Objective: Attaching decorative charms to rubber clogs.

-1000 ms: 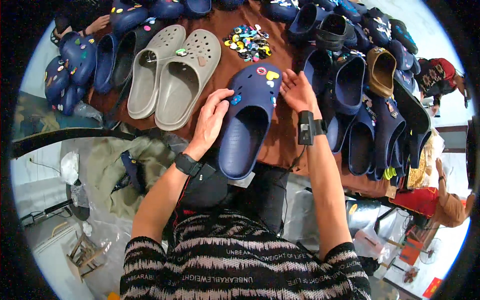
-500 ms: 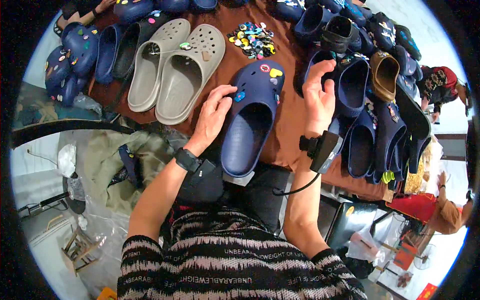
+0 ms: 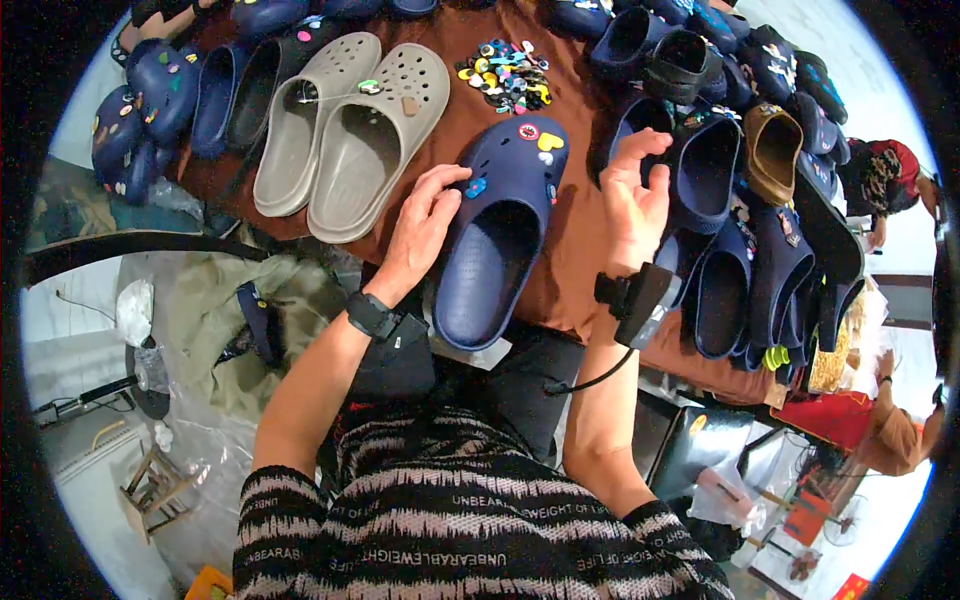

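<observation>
A navy clog (image 3: pixel 512 172) lies in front of me on the brown cloth, toe pointing away. Small charms sit on its upper: a red-and-white round one, a yellow heart and a blue one, among others. The fingertips of my left hand (image 3: pixel 418 232) rest at the clog's left edge, fingers stretched out and not wrapped round it. To the right, apart from the clog, my right hand (image 3: pixel 634 205) is raised with the palm turned up, thumb and fingers apart, holding nothing. A pile of loose colourful charms (image 3: pixel 505 75) lies beyond the clog's toe.
Left of the clog stands a pair of grey clogs (image 3: pixel 385 130). More navy clogs (image 3: pixel 708 170) and a brown clog (image 3: pixel 772 155) crowd the right side of the brown cloth (image 3: pixel 575 270). Other navy clogs (image 3: pixel 165 85) stand far left. Another person (image 3: pixel 885 180) is at the far right.
Almost nothing differs: the view has shifted slightly, and both hands keep their places beside the navy clog.
</observation>
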Action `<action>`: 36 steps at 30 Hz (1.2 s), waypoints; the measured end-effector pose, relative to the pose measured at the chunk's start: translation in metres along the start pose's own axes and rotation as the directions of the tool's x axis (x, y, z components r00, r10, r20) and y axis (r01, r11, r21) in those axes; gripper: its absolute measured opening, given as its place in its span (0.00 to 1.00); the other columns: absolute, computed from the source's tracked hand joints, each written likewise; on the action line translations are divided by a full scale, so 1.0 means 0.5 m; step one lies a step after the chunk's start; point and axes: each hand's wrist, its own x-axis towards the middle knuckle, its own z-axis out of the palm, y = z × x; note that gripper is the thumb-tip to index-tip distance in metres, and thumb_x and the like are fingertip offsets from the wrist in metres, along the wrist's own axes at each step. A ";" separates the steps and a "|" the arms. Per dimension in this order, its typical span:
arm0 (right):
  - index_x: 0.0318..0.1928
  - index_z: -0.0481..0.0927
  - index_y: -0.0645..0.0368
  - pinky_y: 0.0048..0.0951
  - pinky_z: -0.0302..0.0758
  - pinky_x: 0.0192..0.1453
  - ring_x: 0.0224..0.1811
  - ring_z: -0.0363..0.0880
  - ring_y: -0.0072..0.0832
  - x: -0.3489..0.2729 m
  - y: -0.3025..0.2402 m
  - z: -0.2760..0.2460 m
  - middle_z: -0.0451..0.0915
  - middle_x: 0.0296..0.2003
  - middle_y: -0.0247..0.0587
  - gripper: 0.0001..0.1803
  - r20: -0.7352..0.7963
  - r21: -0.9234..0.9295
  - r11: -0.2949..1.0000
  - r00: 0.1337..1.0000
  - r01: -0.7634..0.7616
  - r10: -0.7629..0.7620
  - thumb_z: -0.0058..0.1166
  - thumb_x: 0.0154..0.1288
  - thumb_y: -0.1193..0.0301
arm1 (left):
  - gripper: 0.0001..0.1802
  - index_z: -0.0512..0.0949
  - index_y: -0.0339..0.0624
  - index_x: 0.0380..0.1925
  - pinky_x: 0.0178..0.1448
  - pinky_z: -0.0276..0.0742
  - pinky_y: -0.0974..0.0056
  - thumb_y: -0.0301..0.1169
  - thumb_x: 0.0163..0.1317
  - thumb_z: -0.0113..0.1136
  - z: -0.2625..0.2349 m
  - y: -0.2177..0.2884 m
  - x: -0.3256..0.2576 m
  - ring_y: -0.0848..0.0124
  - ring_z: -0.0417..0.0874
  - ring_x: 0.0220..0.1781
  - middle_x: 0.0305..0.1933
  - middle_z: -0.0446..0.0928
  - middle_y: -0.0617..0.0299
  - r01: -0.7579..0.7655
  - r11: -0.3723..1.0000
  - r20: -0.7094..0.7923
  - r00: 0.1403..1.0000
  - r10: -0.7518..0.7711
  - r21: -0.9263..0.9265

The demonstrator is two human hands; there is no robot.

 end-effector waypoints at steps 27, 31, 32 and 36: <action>0.42 0.74 0.60 0.33 0.78 0.33 0.24 0.75 0.27 0.184 0.042 -0.060 0.71 0.23 0.32 0.18 0.206 -0.946 0.112 0.831 0.305 -0.516 0.43 0.75 0.57 | 0.13 0.79 0.35 0.47 0.64 0.66 0.55 0.26 0.64 0.54 0.026 0.143 -0.074 0.54 0.73 0.56 0.52 0.73 0.51 -0.327 0.815 0.041 0.935 0.351 0.479; 0.39 0.76 0.62 0.30 0.77 0.30 0.22 0.74 0.25 0.181 0.102 -0.039 0.72 0.22 0.32 0.18 0.314 -0.937 -0.031 0.802 0.348 -0.508 0.43 0.75 0.59 | 0.14 0.79 0.34 0.46 0.66 0.64 0.53 0.30 0.64 0.56 0.051 0.184 -0.076 0.52 0.71 0.59 0.54 0.72 0.50 -0.289 0.822 0.096 0.956 0.278 0.490; 0.38 0.76 0.62 0.30 0.78 0.30 0.21 0.74 0.25 0.179 0.112 -0.034 0.71 0.21 0.33 0.17 0.327 -0.931 -0.031 0.793 0.363 -0.513 0.43 0.75 0.60 | 0.14 0.80 0.34 0.46 0.66 0.63 0.51 0.31 0.64 0.57 0.055 0.189 -0.075 0.51 0.70 0.61 0.55 0.72 0.49 -0.350 0.764 0.125 0.932 0.339 0.542; 0.36 0.76 0.64 0.29 0.77 0.29 0.21 0.73 0.24 0.184 0.119 -0.027 0.71 0.22 0.33 0.18 0.393 -0.904 -0.046 0.782 0.426 -0.484 0.43 0.76 0.62 | 0.13 0.79 0.34 0.43 0.70 0.59 0.47 0.33 0.66 0.56 0.072 0.186 -0.081 0.44 0.64 0.68 0.58 0.70 0.45 -0.375 0.741 0.153 0.923 0.352 0.557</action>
